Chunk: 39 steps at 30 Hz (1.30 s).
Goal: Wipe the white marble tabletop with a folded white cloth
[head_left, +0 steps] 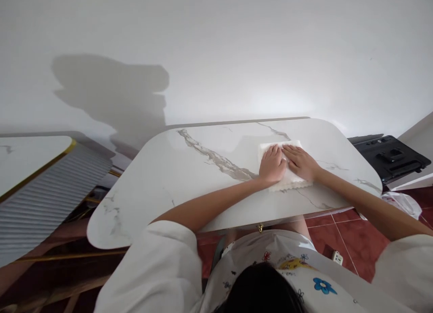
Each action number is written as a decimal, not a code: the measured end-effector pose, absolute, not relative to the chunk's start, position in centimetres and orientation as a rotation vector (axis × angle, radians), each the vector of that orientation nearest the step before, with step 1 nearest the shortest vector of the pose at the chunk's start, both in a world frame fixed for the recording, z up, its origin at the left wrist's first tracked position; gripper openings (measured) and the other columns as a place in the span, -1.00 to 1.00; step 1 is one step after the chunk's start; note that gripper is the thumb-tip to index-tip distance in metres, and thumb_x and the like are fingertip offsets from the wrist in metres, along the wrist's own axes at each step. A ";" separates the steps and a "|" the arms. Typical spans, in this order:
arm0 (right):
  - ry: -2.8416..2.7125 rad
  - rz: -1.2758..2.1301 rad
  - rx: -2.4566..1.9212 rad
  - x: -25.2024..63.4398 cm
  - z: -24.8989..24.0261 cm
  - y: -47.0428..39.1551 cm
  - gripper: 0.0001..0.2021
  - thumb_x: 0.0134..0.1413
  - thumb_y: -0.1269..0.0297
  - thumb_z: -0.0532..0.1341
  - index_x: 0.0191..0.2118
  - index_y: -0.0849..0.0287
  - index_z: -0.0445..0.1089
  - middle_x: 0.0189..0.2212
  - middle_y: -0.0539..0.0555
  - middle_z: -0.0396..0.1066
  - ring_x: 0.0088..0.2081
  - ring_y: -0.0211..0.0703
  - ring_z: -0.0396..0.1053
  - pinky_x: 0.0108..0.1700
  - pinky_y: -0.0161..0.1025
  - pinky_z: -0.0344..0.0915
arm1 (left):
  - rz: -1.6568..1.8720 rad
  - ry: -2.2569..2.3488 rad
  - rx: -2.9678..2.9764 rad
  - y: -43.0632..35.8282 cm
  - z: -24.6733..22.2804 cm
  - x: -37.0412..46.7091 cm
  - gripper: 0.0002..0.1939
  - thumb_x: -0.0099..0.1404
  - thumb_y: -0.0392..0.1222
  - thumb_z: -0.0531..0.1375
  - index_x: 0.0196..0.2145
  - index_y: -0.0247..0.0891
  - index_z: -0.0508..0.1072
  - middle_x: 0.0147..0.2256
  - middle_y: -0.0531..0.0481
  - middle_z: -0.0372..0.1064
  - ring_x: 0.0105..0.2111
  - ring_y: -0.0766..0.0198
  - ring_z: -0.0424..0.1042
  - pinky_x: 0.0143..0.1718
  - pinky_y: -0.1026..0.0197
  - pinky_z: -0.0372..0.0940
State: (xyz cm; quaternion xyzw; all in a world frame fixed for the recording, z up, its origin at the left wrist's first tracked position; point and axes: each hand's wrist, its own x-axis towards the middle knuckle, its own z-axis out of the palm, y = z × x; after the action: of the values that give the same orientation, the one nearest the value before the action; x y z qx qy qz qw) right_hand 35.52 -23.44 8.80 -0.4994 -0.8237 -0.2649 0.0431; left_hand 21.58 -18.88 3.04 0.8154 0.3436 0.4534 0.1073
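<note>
A white cloth or wipe [291, 181] with a wavy near edge lies spread on the white marble-patterned tabletop [209, 186], right of its middle. My left hand [271, 164] rests palm down on the cloth's left part, its fingers laid out and pointing away from me. Beside it, my right hand [299, 162] lies flat over the cloth's upper right, fingers stretched towards the left hand. The fingertips of both hands come close together near the cloth's top. Neither hand is wrapped around the cloth.
A pale wall [237, 56] rises behind the table. To the left stands a second marble-topped piece [30, 155] with gold trim and a ribbed grey side. A black case-like object [389, 157] lies on the right. Below are red floor tiles [338, 236] and a small white socket block [337, 258].
</note>
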 end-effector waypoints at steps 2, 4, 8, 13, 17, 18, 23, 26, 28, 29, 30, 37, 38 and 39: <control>-2.526 -0.813 -1.534 35.5 9.7 -21.0 -0.47 0.17 0.34 -0.09 0.26 0.28 0.07 0.24 0.18 0.06 0.26 0.03 -0.02 0.22 0.07 -0.01 | 1.363 1.048 2.399 -16.9 3.9 21.7 -0.49 0.31 -0.24 -0.14 0.18 -0.41 0.14 0.24 -0.20 0.03 0.26 0.06 -0.04 0.25 -0.02 -0.06; -2.525 -0.818 -1.550 35.3 10.4 -18.5 -0.48 0.18 0.32 -0.10 0.25 0.32 0.08 0.24 0.21 0.07 0.25 0.03 0.00 0.22 0.05 -0.01 | 1.375 1.089 2.417 -15.0 4.7 21.6 -0.49 0.30 -0.26 -0.14 0.18 -0.46 0.15 0.23 -0.23 0.04 0.25 0.04 -0.03 0.25 0.00 -0.06; -2.527 -0.842 -1.534 34.5 11.7 -14.0 -0.49 0.21 0.31 -0.12 0.24 0.36 0.10 0.23 0.22 0.09 0.25 0.00 0.01 0.23 -0.01 -0.04 | 1.382 1.155 2.471 -10.9 5.9 21.1 -0.50 0.31 -0.28 -0.14 0.17 -0.51 0.15 0.23 -0.27 0.04 0.25 0.03 -0.03 0.25 0.01 -0.08; -2.544 -0.846 -1.523 33.2 12.9 -9.3 -0.49 0.22 0.27 -0.11 0.22 0.42 0.11 0.22 0.26 0.10 0.24 0.02 0.02 0.22 -0.04 -0.04 | 1.421 1.204 2.511 -6.0 6.7 20.2 -0.51 0.32 -0.26 -0.13 0.16 -0.48 0.17 0.21 -0.26 0.07 0.23 0.03 0.00 0.25 0.01 -0.08; -2.537 -0.836 -1.508 32.9 13.7 -6.2 -0.50 0.21 0.29 -0.10 0.23 0.37 0.11 0.22 0.23 0.09 0.24 -0.01 0.02 0.21 -0.07 -0.03 | 1.413 1.229 2.549 -3.1 7.5 19.9 -0.52 0.32 -0.27 -0.14 0.15 -0.49 0.18 0.21 -0.26 0.07 0.23 0.04 0.01 0.24 0.03 -0.06; -2.536 -0.830 -1.500 33.1 13.9 -5.6 -0.50 0.20 0.30 -0.09 0.23 0.38 0.11 0.22 0.23 0.10 0.24 -0.02 0.02 0.21 -0.08 -0.03 | 1.412 1.242 2.558 -2.6 7.8 20.0 -0.52 0.32 -0.27 -0.14 0.15 -0.49 0.18 0.21 -0.26 0.08 0.22 0.04 0.02 0.23 0.03 -0.05; -2.482 -0.816 -1.526 35.1 14.6 -3.8 -0.49 0.18 0.31 -0.09 0.23 0.35 0.11 0.22 0.20 0.11 0.23 -0.01 0.03 0.21 -0.04 -0.03 | 1.401 1.271 2.601 -1.4 9.2 21.5 -0.52 0.33 -0.27 -0.14 0.13 -0.54 0.20 0.19 -0.30 0.11 0.20 0.03 0.07 0.21 0.03 -0.02; -2.435 -0.834 -1.524 36.6 14.9 -4.0 -0.49 0.19 0.31 -0.11 0.23 0.31 0.12 0.21 0.17 0.14 0.23 -0.01 0.05 0.20 -0.02 -0.02 | 1.401 1.216 2.650 -1.2 10.0 22.9 -0.53 0.33 -0.27 -0.14 0.12 -0.52 0.22 0.18 -0.28 0.14 0.19 0.06 0.09 0.20 0.06 -0.01; -2.405 -0.854 -1.527 37.5 15.1 -4.6 -0.49 0.19 0.31 -0.12 0.22 0.33 0.13 0.20 0.18 0.15 0.23 -0.02 0.05 0.21 -0.05 -0.03 | 1.411 1.183 2.663 -1.4 10.3 23.8 -0.54 0.33 -0.28 -0.14 0.12 -0.49 0.23 0.18 -0.25 0.15 0.18 0.07 0.10 0.19 0.06 0.00; -2.389 -0.863 -1.536 37.9 15.1 -5.0 -0.49 0.19 0.31 -0.13 0.22 0.36 0.14 0.20 0.20 0.15 0.23 -0.02 0.05 0.21 -0.07 -0.03 | 1.416 1.171 2.662 -1.6 10.4 24.2 -0.54 0.33 -0.28 -0.14 0.12 -0.47 0.23 0.18 -0.24 0.15 0.19 0.08 0.10 0.19 0.06 0.00; -2.373 -0.870 -1.549 38.2 15.1 -5.5 -0.49 0.19 0.31 -0.13 0.21 0.39 0.14 0.20 0.22 0.15 0.23 -0.02 0.04 0.21 -0.08 -0.04 | 1.417 1.162 2.659 -1.8 10.5 24.6 -0.54 0.33 -0.28 -0.14 0.13 -0.45 0.22 0.18 -0.23 0.14 0.19 0.08 0.10 0.20 0.05 0.00; -2.310 -0.893 -1.673 38.4 14.4 -9.1 -0.48 0.21 0.30 -0.12 0.23 0.41 0.09 0.23 0.24 0.08 0.24 0.02 0.00 0.21 -0.02 -0.04 | 1.352 1.089 2.700 -4.6 10.0 25.3 -0.49 0.35 -0.26 -0.15 0.19 -0.54 0.13 0.23 -0.26 0.03 0.24 0.04 -0.01 0.24 0.04 -0.09; -2.300 -0.893 -1.695 38.2 14.2 -9.7 -0.48 0.21 0.29 -0.13 0.24 0.41 0.08 0.23 0.25 0.07 0.25 0.03 -0.01 0.21 -0.01 -0.05 | 1.339 1.074 2.708 -5.1 9.8 25.1 -0.49 0.34 -0.25 -0.15 0.19 -0.54 0.12 0.24 -0.26 0.02 0.24 0.04 -0.01 0.24 0.05 -0.09; -2.293 -0.891 -1.715 38.0 13.9 -10.4 -0.48 0.22 0.29 -0.13 0.24 0.42 0.07 0.24 0.26 0.05 0.25 0.04 -0.02 0.22 0.00 -0.05 | 1.327 1.055 2.716 -5.6 9.6 24.9 -0.48 0.34 -0.25 -0.14 0.20 -0.54 0.11 0.24 -0.25 0.01 0.24 0.05 -0.02 0.24 0.05 -0.10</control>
State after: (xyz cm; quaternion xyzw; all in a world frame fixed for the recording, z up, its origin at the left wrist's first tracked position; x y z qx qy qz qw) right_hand 38.04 -10.40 13.87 -0.5704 -0.7626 -0.2965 0.0715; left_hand 24.93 -5.57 9.61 0.8479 0.3295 0.4142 -0.0299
